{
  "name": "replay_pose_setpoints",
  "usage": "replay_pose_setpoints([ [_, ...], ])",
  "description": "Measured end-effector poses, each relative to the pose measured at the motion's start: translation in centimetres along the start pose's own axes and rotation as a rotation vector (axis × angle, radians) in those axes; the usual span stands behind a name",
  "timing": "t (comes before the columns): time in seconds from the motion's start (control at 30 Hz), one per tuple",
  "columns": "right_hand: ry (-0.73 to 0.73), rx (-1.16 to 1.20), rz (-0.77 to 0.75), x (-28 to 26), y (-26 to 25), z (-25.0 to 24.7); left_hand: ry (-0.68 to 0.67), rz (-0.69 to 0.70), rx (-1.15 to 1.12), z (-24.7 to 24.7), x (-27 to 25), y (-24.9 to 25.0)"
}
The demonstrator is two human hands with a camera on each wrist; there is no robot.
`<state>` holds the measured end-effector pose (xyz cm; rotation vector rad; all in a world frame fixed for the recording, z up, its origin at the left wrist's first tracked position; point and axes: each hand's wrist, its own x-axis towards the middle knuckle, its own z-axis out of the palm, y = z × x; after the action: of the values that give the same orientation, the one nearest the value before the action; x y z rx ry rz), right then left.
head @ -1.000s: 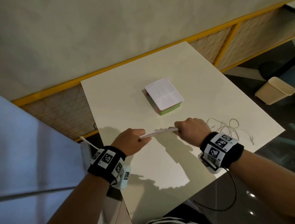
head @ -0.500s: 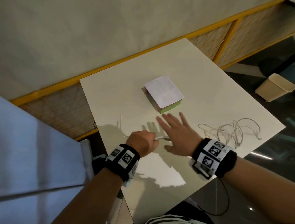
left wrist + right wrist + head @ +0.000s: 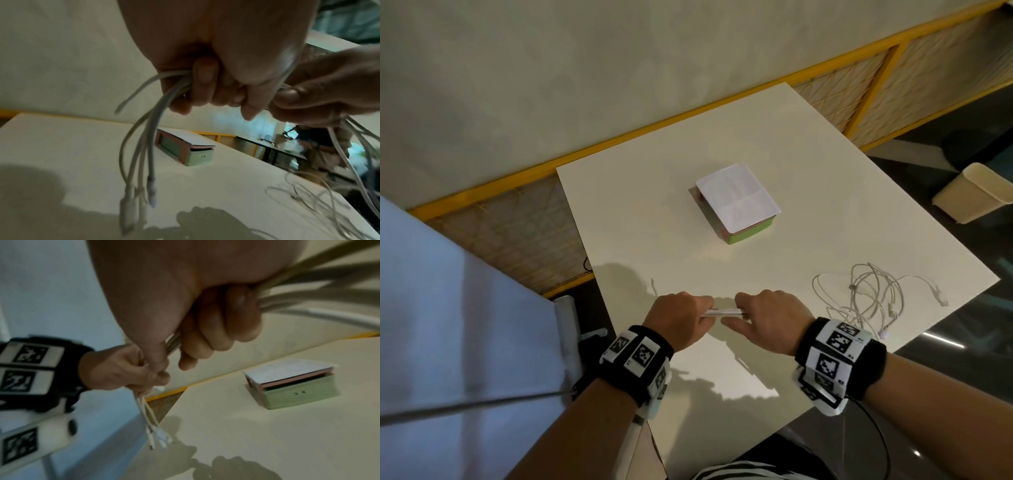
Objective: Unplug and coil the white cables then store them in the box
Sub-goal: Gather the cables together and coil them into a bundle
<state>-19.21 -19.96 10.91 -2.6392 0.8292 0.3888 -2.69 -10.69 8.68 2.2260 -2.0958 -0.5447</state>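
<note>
Several white cables run as one bundle between my two hands, low over the near part of the white table. My left hand grips the bundle near its plug ends, which hang down loose. My right hand curls round the same bundle a short way to the right. The rest of the cables lie in a loose tangle on the table by my right wrist. The box, green with a pink rim and a white lid lying on top, stands mid-table, beyond both hands.
A beige bin stands on the dark floor to the right of the table. A wall with a yellow-framed lattice panel runs behind. A pale blue surface lies to my left.
Half a second ago my right hand lay flat and open on the table; now it curls round the bundle again, close to my left hand. My left hand has kept its grip.
</note>
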Motion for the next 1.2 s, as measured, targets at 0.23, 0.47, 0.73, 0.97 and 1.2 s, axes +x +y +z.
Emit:
replay_pose_setpoints([
  [0.23,-0.063,-0.03,0.13,-1.7,3.8,-0.3,0.044,-0.162,-0.115,0.7,0.3,-2.5],
  [0.47,-0.041,-0.031,0.042,-1.3,3.7,-0.3,0.087,0.03,0.07,0.6,1.0,0.0],
  [0.73,-0.126,0.54,0.089,0.7,-2.3,1.5,0.271,0.187,0.104,1.1,1.2,1.2],
  [0.97,-0.132,0.333,-0.05,0.4,-1.2,0.6,0.098,0.105,-0.09,1.2,0.1,-2.4],
  [1.2,-0.267,0.206,-0.116,0.5,-0.8,-0.4,-0.16,-0.13,-0.585,0.7,-1.1,-2.1],
])
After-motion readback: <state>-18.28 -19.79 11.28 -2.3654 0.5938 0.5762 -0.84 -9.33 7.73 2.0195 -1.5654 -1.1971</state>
